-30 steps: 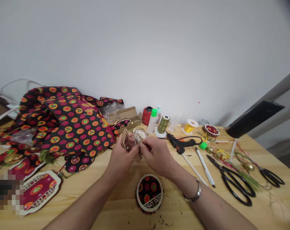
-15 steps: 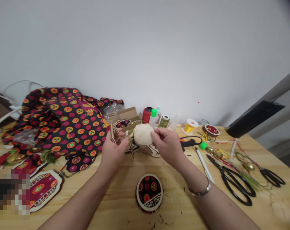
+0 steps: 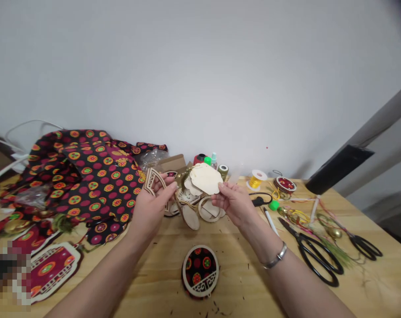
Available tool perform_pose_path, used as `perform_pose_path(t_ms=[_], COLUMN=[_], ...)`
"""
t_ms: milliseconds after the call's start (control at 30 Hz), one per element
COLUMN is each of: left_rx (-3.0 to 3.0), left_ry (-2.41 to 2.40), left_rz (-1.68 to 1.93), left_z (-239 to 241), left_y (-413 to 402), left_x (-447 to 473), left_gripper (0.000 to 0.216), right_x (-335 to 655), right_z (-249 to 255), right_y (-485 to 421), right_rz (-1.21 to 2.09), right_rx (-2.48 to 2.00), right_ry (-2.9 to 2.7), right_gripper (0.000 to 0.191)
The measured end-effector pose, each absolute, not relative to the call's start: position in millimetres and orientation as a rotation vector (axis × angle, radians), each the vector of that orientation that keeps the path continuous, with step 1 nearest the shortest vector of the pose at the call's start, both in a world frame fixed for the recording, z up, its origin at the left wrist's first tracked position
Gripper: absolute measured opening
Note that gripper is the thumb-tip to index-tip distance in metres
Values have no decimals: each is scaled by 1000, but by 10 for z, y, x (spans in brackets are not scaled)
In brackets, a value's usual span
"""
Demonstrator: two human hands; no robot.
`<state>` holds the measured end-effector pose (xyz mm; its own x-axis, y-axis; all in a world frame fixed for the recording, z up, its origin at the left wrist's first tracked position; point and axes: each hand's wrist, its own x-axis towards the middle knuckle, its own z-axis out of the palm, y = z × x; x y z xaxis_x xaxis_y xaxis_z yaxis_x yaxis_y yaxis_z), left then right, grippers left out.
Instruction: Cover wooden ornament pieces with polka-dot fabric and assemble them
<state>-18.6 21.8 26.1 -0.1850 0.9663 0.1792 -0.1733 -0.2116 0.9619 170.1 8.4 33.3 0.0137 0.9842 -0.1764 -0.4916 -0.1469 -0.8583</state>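
My left hand [image 3: 155, 194] is closed around fretwork wooden cutouts [image 3: 151, 181], which stick up between thumb and fingers. My right hand [image 3: 235, 198] pinches the right edge of a pale, scallop-edged wooden piece [image 3: 206, 177] between thumb and fingers. Behind and left of that piece hang more thin wooden cutouts on string, among them a plain oval one [image 3: 190, 216] and a ring-shaped one [image 3: 209, 210]. Below the hands, a round ornament [image 3: 200, 270] with dark flowered cloth and a pale fretwork rim lies on the wooden table [image 3: 154, 274].
Flowered dark cloth [image 3: 88, 172] is heaped at the left, beside a maroon ornament [image 3: 54, 271]. Thread cones and bottles with a green cap [image 3: 207, 160] stand behind the hands. Rightward lie a yellow thread spool [image 3: 256, 180], black-handled scissors [image 3: 314, 256], a second pair [image 3: 365, 245] and bells [image 3: 334, 232].
The pale piece has turned flatter and shifted right with my right hand. More cutouts now show beneath it, including the oval one and the ring. The whole view has shifted slightly.
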Motion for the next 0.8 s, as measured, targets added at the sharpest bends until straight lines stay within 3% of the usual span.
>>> perform_pose_path(t_ms=[467, 800], left_rx=[1398, 1039], left_ry=[1187, 771], left_rz=[1338, 996], left_z=[484, 569], left_y=[250, 232], left_x=[-16, -36], left_gripper=[47, 29], right_x=[1715, 1638], right_z=[306, 428], right_y=[50, 102], right_rz=[1667, 1747], right_rx=[-790, -664], right_ry=[-643, -701], right_gripper=[16, 15])
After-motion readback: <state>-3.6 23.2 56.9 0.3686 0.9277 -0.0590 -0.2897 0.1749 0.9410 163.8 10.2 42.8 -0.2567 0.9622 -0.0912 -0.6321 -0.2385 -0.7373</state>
